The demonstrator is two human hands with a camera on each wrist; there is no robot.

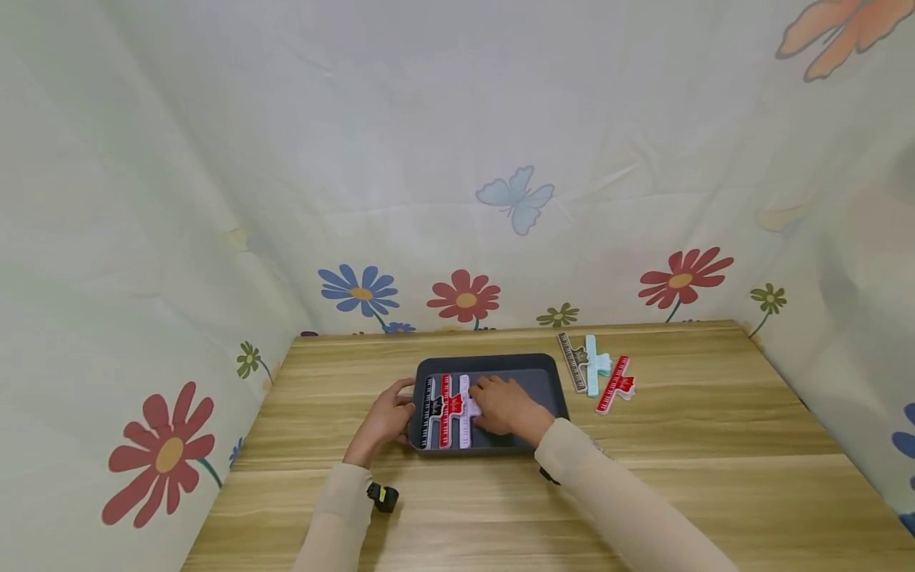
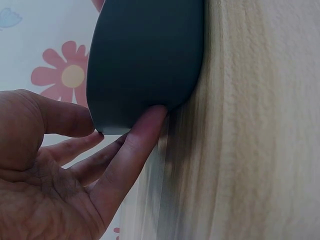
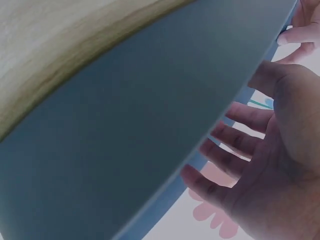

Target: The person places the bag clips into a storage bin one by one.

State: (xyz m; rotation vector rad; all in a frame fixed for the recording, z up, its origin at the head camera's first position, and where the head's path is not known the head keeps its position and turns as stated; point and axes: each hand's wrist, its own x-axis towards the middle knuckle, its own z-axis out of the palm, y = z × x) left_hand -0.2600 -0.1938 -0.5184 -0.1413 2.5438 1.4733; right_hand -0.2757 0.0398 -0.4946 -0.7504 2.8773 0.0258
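Note:
A dark grey tray (image 1: 525, 365) lies on the table with three long-bar clips side by side in its left part: a black clip (image 1: 426, 413), a red clip (image 1: 445, 425) and a pale lilac clip (image 1: 465, 429). My left hand (image 1: 388, 415) touches the tray's left end from outside. In the left wrist view its thumb meets the rim and its other fingers rest along the wall. My right hand (image 1: 503, 407) reaches over the tray's near side, fingertips right at the lilac clip. The tray wall (image 3: 125, 110) hides those fingertips in the right wrist view.
Right of the tray, three more clips lie on the wooden table (image 1: 686, 413): a dark one (image 1: 569, 361), a light blue one (image 1: 592, 369) and another red one (image 1: 612, 387). A flower-printed cloth (image 1: 400, 159) hangs behind the table and at both sides.

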